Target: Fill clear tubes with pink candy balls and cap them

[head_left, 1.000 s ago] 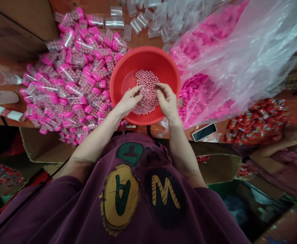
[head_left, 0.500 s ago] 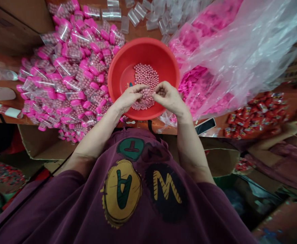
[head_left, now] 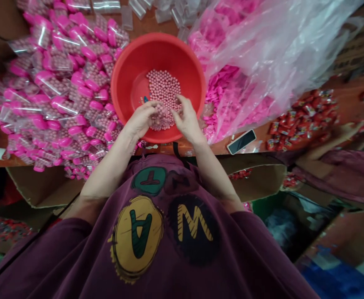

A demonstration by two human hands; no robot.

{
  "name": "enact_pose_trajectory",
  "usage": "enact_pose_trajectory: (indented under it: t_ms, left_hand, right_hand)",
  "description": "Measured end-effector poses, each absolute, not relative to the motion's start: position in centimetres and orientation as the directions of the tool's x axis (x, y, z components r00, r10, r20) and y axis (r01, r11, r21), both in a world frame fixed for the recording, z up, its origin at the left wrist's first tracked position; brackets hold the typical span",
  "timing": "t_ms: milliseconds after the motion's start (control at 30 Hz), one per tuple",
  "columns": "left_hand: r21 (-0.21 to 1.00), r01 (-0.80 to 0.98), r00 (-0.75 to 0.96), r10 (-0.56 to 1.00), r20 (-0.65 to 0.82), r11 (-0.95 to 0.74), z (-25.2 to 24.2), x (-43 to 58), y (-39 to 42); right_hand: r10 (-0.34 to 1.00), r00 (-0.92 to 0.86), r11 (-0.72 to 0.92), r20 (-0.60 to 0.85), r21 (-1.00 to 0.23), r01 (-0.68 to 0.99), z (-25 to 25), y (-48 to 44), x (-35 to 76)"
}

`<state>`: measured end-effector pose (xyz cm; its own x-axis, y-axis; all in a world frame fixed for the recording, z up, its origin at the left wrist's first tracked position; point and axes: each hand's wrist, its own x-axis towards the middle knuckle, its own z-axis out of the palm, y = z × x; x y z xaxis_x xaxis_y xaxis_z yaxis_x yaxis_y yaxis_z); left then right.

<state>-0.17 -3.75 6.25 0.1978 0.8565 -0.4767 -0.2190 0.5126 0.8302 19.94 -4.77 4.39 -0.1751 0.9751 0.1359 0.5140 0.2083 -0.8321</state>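
A red plastic basin (head_left: 124, 62) stands in front of me with round pink beads (head_left: 164, 85) heaped on its bottom. Over the basin, my left hand (head_left: 142, 118) is closed around a clear plastic tube (head_left: 159, 116) that has pink beads in it; its outline blurs into the beads below. My right hand (head_left: 186, 120) is at the right side of the bead heap, thumb and fingers apart, with nothing visible between them. Its fingertips are close to the beads; whether they touch is unclear.
Bead-filled clear tubes with pink caps (head_left: 60, 83) pile up at left. Empty clear tubes (head_left: 138, 8) lie behind the basin. At right are a plastic bag of pink caps (head_left: 225, 87), a phone (head_left: 241, 142) and red wrapped pieces (head_left: 303, 116). A co-worker's arm (head_left: 328, 143) reaches in far right.
My right hand has drawn away from the left, and its fingers have spread. The left hand keeps the tube. The whole view has shifted, so the table's contents appear further left.
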Motion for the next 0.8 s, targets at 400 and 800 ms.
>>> enact_pose_trajectory:
  t_ms: [400,800]
  left_hand:
    - [0.726,-0.297,0.258,0.784,-0.564,0.620,7.2,4.1,-4.9]
    - [0.795,-0.312,0.299,0.848,-0.437,0.520,7.8,7.3,-5.6]
  right_hand:
    - [0.951,0.189,-0.257,-0.245,-0.284,0.924,-2.2,-6.0,32.5]
    - [0.912,0.406,-0.083,-0.057,-0.996,0.045,1.9,-5.9,28.7]
